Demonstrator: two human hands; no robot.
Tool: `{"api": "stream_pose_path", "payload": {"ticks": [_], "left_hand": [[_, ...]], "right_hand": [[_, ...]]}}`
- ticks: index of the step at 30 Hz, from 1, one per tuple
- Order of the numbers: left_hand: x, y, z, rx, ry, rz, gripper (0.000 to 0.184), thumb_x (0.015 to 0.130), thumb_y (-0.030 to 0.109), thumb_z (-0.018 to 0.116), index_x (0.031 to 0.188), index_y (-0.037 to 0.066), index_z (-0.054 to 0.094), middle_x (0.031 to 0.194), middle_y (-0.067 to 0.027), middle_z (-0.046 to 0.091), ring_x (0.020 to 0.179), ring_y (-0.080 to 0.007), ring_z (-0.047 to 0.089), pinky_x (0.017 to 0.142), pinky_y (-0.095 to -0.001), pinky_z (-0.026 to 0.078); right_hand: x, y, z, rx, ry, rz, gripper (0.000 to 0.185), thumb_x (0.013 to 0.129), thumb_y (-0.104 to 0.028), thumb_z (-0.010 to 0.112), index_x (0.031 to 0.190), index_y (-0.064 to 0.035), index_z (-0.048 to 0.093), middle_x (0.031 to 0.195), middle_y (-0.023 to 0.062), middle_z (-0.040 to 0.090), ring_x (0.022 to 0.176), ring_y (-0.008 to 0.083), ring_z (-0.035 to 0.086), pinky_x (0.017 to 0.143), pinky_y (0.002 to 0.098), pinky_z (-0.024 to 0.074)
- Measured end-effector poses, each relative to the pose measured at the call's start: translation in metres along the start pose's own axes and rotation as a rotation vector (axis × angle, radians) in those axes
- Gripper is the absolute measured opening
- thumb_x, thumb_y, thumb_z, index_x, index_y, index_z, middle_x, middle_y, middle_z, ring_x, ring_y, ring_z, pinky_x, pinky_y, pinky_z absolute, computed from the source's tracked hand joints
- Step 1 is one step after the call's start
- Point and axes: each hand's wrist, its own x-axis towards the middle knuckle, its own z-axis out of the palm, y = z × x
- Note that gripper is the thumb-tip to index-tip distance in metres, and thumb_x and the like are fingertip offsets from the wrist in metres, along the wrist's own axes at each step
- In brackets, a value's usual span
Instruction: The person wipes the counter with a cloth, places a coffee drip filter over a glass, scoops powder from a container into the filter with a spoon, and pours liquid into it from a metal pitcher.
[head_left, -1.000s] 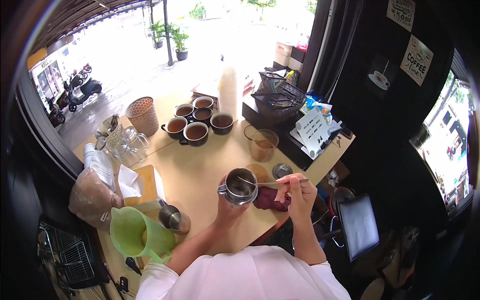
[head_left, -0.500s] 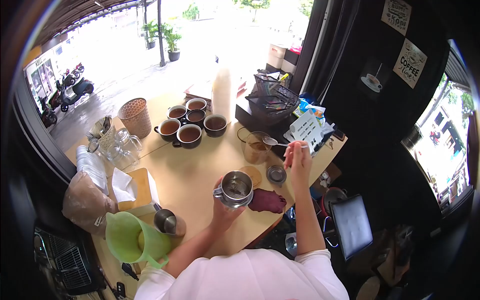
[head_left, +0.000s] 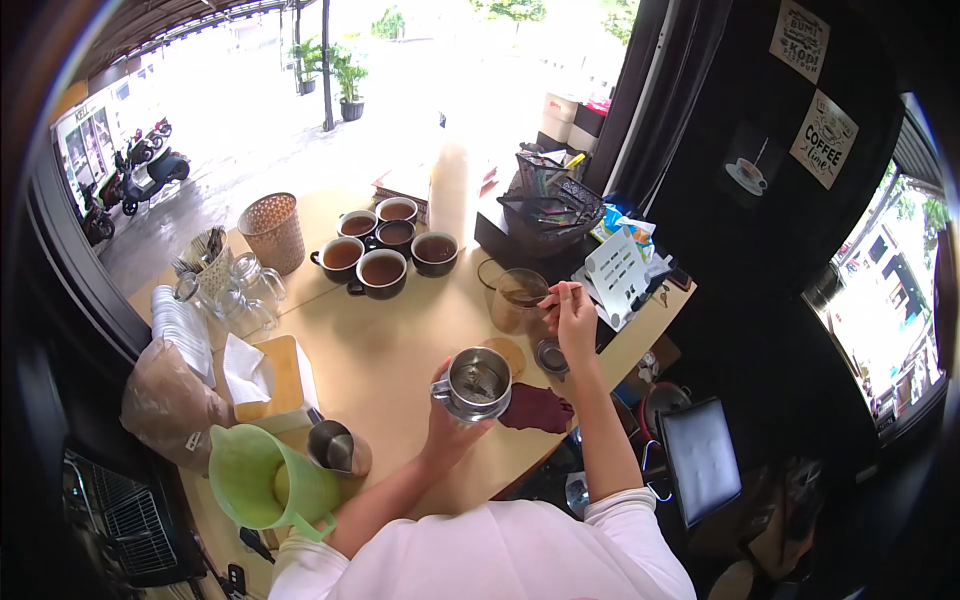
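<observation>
My left hand (head_left: 452,432) is closed round a small metal cup (head_left: 478,383) with a side handle, its open top facing up and dark wet matter inside. Pinched in my right hand (head_left: 572,312) is a spoon (head_left: 543,300), whose bowl end is at the mouth of a clear brown-tinted container (head_left: 512,312). A round lid (head_left: 551,357) lies just below my right hand. A round wooden disc (head_left: 505,354) and a folded maroon cloth (head_left: 537,409) lie beside the metal cup.
Several dark cups of brown liquid (head_left: 381,274) stand at the back. On the left are glass mugs (head_left: 245,300), a tissue box (head_left: 302,370), a metal pitcher (head_left: 338,447) and a green jug (head_left: 268,482). A black basket (head_left: 552,215) is at back right.
The spoon has moved from inside the metal cup out to the right and over to the brown-tinted container with my right hand. My left hand still holds the metal cup.
</observation>
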Motion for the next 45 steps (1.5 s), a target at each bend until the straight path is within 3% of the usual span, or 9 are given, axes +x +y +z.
{"api": "stream_pose_path", "payload": {"ticks": [35,42,45], "left_hand": [[0.001,0.003,-0.001,0.027,-0.024,-0.018,0.098,0.075,0.003,0.074,0.148,0.009,0.009,0.142,-0.0126,0.033,0.132,-0.0239,0.038,0.109,-0.0398,0.034],[0.000,-0.002,-0.002,0.002,-0.021,-0.004,0.099,0.075,0.005,0.076,0.148,0.008,0.010,0.143,-0.0127,0.032,0.133,-0.0238,0.037,0.110,-0.0396,0.032],[-0.001,-0.005,-0.003,0.031,-0.021,0.033,0.099,0.076,0.007,0.076,0.149,0.008,0.009,0.144,-0.0129,0.031,0.133,-0.0239,0.037,0.111,-0.0396,0.031]], "right_hand": [[-0.029,-0.008,-0.010,0.055,0.043,-0.228,0.020,0.102,-0.019,0.045,0.096,-0.0039,0.055,0.075,0.0035,0.064,0.059,0.0055,0.054,0.052,0.0184,0.0419],[-0.071,-0.054,-0.027,0.305,-0.080,-0.332,0.030,0.102,-0.031,0.046,0.097,-0.0023,0.054,0.078,0.0070,0.063,0.065,0.0073,0.056,0.055,0.0187,0.0441],[-0.094,-0.079,-0.033,0.323,-0.132,-0.404,0.039,0.101,-0.037,0.045,0.096,0.0005,0.052,0.074,0.0111,0.059,0.059,0.0138,0.057,0.056,0.0238,0.0468]]}}
